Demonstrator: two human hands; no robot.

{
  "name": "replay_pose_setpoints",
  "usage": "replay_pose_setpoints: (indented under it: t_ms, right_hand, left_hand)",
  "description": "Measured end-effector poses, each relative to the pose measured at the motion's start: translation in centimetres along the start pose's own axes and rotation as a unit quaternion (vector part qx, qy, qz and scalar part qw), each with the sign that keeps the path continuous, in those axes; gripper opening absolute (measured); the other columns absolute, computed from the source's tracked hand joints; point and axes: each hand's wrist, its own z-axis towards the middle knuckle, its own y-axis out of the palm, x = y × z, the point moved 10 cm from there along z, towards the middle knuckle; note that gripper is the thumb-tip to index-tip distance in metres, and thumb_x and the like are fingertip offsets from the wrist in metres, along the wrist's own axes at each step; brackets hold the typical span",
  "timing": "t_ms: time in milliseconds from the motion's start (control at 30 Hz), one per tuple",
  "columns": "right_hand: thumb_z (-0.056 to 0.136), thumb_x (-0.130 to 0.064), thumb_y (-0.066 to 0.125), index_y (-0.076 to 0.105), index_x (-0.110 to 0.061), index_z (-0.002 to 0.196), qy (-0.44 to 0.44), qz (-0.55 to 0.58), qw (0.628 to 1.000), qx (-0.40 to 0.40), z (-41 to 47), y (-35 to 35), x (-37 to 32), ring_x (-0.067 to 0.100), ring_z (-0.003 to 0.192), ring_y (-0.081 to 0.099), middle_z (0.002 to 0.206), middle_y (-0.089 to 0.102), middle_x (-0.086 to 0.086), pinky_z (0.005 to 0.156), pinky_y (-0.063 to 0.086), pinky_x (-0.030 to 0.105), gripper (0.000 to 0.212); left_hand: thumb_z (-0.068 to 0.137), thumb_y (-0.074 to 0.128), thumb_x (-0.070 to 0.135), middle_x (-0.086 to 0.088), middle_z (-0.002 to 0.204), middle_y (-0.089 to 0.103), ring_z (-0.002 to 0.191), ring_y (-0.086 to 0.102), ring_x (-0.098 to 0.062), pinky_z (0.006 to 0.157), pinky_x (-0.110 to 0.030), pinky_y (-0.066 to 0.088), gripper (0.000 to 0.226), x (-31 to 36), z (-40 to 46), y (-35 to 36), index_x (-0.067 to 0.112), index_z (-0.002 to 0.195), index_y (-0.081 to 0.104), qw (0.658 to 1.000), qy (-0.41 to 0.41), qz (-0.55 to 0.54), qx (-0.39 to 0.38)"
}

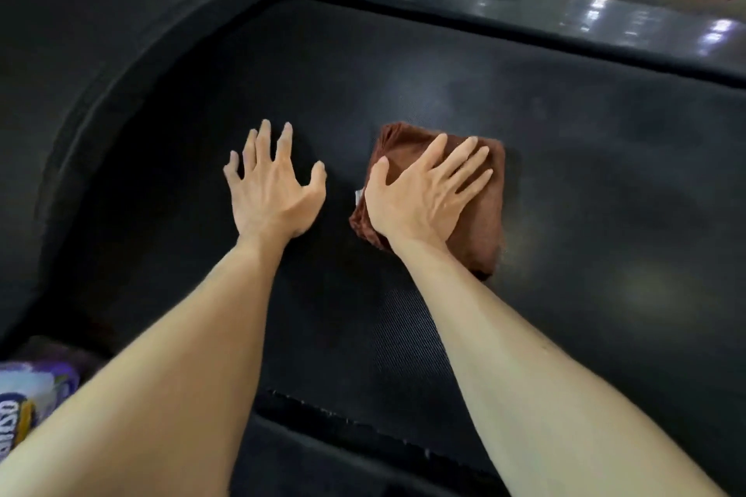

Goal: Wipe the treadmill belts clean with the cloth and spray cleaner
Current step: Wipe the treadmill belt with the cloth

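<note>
On belt (524, 173): folded brown cloth (480, 214) under flat right hand (420, 194).

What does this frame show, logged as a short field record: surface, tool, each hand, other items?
surface: black treadmill belt, textured
tool: brown cloth, folded, lying flat on the belt
right hand: fingers straight, pressing down on the cloth
left hand: fingers spread, on or just above the bare belt beside the cloth, holding nothing
other items: purple-and-white labelled container at lower left, partly hidden; side rail along the top
</note>
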Motion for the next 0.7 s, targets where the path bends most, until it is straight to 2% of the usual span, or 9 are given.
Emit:
replay_pose_setpoints:
  t_ms: [100, 233, 400, 500, 600, 700]
  right_hand:
    - [0.095, -0.066, 0.031, 0.012, -0.007, 0.165, -0.037, -0.018, 0.999, -0.018, 2.2, 0.6, -1.3, 0.051, 0.155, -0.008, 0.169, -0.002, 0.032, 0.125, 0.000, 0.064, 0.093]
    - [0.097, -0.067, 0.031, 0.018, -0.009, 0.164, -0.092, -0.030, 0.995, -0.013, 4.0, 0.8, -2.8, 0.046, 0.158, -0.002, 0.170, 0.005, 0.026, 0.126, 0.003, 0.063, 0.090]
    - [0.097, -0.067, 0.028, 0.021, -0.009, 0.164, -0.109, -0.041, 0.993, -0.020, 4.0, 0.7, -2.9, 0.045, 0.158, 0.000, 0.171, 0.007, 0.024, 0.126, 0.005, 0.062, 0.089]
    - [0.097, -0.067, 0.026, 0.017, -0.011, 0.165, -0.181, -0.049, 0.981, -0.058, 3.9, 0.9, -3.4, 0.042, 0.159, -0.001, 0.172, 0.003, 0.022, 0.127, 0.004, 0.061, 0.089]
    - [0.095, -0.064, 0.039, 0.023, -0.014, 0.162, -0.254, -0.026, 0.962, -0.092, 4.2, 0.9, -3.2, 0.038, 0.160, -0.002, 0.173, 0.002, 0.019, 0.128, 0.002, 0.057, 0.085]
    - [0.088, -0.053, 0.056, 0.030, -0.013, 0.152, -0.196, 0.022, 0.976, -0.093, 4.5, 0.2, -2.7, 0.039, 0.159, -0.001, 0.169, 0.001, 0.026, 0.129, 0.001, 0.053, 0.079]
  left_hand:
    - [0.098, 0.039, 0.057, -0.001, 0.170, 0.011, 0.157, 0.005, -0.019, 0.126, -0.050, 0.008, 0.073, 0.2, 0.0, -0.3, 0.027, 0.161, 0.020, 1.000, 0.001, 0.007, 0.006]
    - [0.096, 0.043, 0.056, -0.001, 0.170, 0.013, 0.157, 0.007, -0.021, 0.125, -0.051, 0.011, 0.073, 0.3, 0.2, -0.4, 0.028, 0.160, 0.022, 1.000, -0.003, 0.004, -0.002]
    - [0.094, 0.044, 0.057, 0.000, 0.170, 0.010, 0.157, 0.007, -0.021, 0.125, -0.051, 0.011, 0.075, 0.2, 0.4, -0.4, 0.031, 0.160, 0.020, 1.000, -0.010, 0.009, -0.019]
    - [0.095, 0.044, 0.057, 0.000, 0.170, 0.010, 0.157, 0.007, -0.021, 0.125, -0.051, 0.012, 0.075, 0.1, 0.4, -0.4, 0.032, 0.161, 0.020, 1.000, -0.013, 0.014, -0.025]
    - [0.096, 0.048, 0.055, 0.001, 0.170, 0.009, 0.157, 0.007, -0.022, 0.124, -0.051, 0.013, 0.075, 0.3, 0.4, -0.5, 0.032, 0.161, 0.019, 0.999, -0.019, 0.017, -0.030]
    - [0.096, 0.049, 0.054, 0.001, 0.170, 0.009, 0.157, 0.007, -0.022, 0.124, -0.052, 0.014, 0.075, 0.3, 0.5, -0.4, 0.032, 0.161, 0.020, 0.999, -0.025, 0.020, -0.037]
